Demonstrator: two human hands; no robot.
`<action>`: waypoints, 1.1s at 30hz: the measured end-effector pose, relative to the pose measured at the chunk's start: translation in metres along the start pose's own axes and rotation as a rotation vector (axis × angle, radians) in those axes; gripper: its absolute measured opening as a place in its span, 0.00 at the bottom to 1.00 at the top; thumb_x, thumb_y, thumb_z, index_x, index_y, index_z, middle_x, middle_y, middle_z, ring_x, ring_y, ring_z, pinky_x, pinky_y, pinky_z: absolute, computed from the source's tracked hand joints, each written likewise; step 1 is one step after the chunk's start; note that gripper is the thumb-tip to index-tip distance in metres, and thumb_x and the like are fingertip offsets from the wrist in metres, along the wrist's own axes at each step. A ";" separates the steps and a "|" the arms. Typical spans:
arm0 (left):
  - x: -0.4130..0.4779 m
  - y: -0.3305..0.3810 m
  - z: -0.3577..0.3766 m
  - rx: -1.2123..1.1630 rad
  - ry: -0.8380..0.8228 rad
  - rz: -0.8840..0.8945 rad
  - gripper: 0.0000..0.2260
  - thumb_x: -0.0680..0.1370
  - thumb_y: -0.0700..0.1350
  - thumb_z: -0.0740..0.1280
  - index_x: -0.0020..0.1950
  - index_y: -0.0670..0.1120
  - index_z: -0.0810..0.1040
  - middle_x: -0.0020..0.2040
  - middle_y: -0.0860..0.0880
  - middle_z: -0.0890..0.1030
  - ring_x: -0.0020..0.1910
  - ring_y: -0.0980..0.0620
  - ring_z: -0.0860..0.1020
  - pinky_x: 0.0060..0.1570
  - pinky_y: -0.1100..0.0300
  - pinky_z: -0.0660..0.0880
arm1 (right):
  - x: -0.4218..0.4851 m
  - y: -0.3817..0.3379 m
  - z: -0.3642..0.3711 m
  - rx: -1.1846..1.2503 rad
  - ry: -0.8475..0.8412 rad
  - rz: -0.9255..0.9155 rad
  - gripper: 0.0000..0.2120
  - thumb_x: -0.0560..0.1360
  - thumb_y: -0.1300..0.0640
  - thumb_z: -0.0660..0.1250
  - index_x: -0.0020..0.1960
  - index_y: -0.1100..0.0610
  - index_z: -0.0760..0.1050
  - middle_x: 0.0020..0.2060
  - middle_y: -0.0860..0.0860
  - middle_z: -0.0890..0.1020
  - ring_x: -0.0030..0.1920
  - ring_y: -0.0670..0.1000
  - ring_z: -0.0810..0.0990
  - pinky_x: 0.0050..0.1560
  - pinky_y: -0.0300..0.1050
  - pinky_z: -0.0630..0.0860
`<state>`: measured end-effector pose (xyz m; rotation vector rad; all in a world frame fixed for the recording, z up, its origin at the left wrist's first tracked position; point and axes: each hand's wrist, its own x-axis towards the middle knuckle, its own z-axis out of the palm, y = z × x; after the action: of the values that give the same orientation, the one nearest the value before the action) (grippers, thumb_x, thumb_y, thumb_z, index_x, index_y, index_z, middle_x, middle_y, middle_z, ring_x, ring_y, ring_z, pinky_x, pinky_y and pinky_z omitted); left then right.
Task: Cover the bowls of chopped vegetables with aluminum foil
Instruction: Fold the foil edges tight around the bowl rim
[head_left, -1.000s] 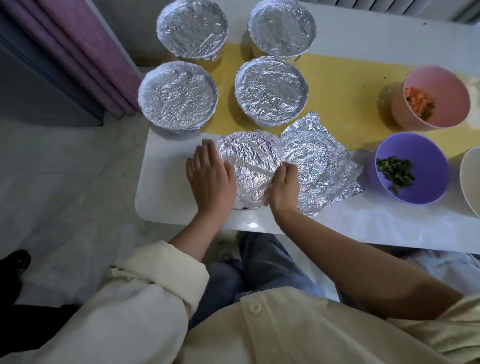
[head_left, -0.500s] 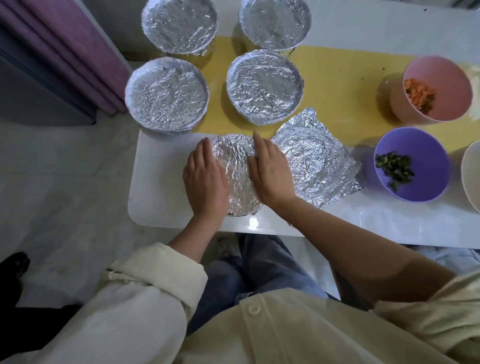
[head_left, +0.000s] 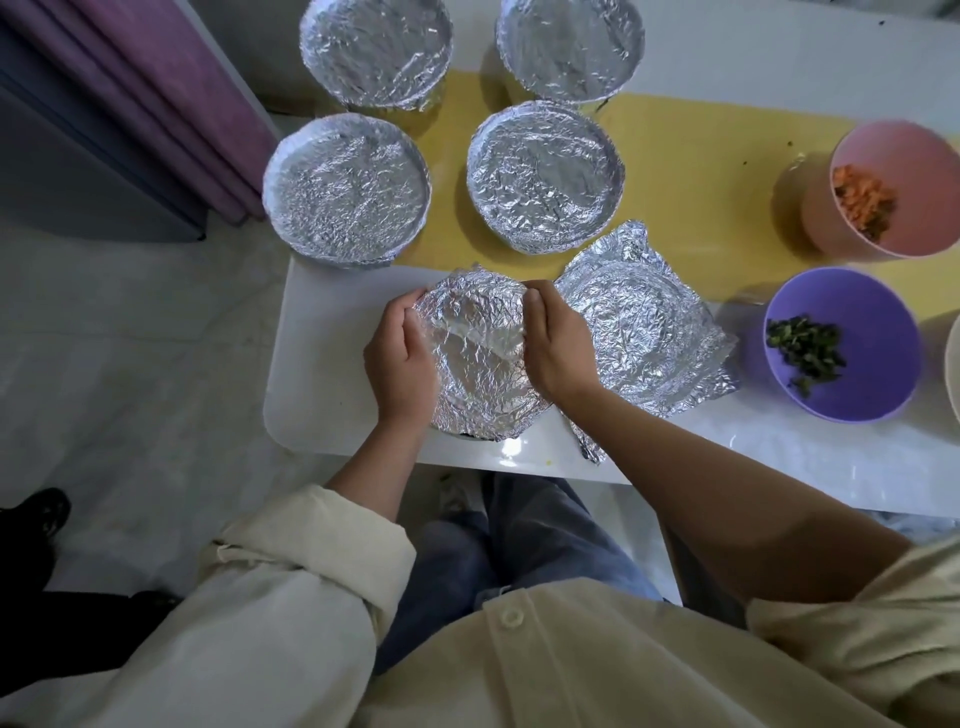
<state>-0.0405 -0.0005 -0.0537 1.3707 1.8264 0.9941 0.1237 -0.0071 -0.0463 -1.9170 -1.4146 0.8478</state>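
My left hand (head_left: 400, 358) and right hand (head_left: 558, 348) each grip a side edge of the foil (head_left: 475, 358) at the table's (head_left: 322, 405) near edge; I'd crimp it down evenly all round, gently, no tearing.

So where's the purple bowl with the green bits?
In the head view, the purple bowl sits on the right side of the white table, just right of the loose foil sheet and nearer the camera than the pink bowl.

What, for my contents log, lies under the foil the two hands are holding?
Only the crumpled foil shows, gripped at its sides by the left hand and right hand. Whatever lies beneath is covered.
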 end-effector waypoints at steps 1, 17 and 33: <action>0.001 -0.001 -0.001 -0.032 -0.024 -0.019 0.17 0.82 0.42 0.55 0.64 0.45 0.79 0.53 0.51 0.83 0.43 0.53 0.77 0.46 0.60 0.73 | 0.001 0.001 0.000 0.025 -0.002 0.020 0.16 0.84 0.48 0.50 0.57 0.54 0.73 0.31 0.47 0.73 0.32 0.47 0.71 0.32 0.45 0.60; -0.023 0.012 -0.005 0.118 0.112 -0.017 0.13 0.80 0.44 0.67 0.60 0.38 0.74 0.56 0.43 0.81 0.48 0.44 0.79 0.44 0.64 0.67 | -0.003 -0.004 0.000 -0.329 0.000 -0.421 0.20 0.82 0.56 0.56 0.72 0.61 0.67 0.69 0.58 0.71 0.66 0.59 0.71 0.64 0.52 0.69; -0.009 0.003 -0.001 -0.099 0.135 -0.125 0.15 0.83 0.40 0.61 0.47 0.30 0.80 0.44 0.32 0.82 0.44 0.44 0.77 0.35 0.67 0.70 | 0.014 -0.004 0.000 0.045 -0.021 -0.073 0.11 0.83 0.54 0.55 0.59 0.52 0.75 0.29 0.43 0.71 0.31 0.48 0.70 0.35 0.48 0.68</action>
<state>-0.0376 -0.0084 -0.0498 1.1401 1.9091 1.1177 0.1242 0.0070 -0.0455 -1.8167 -1.4573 0.8602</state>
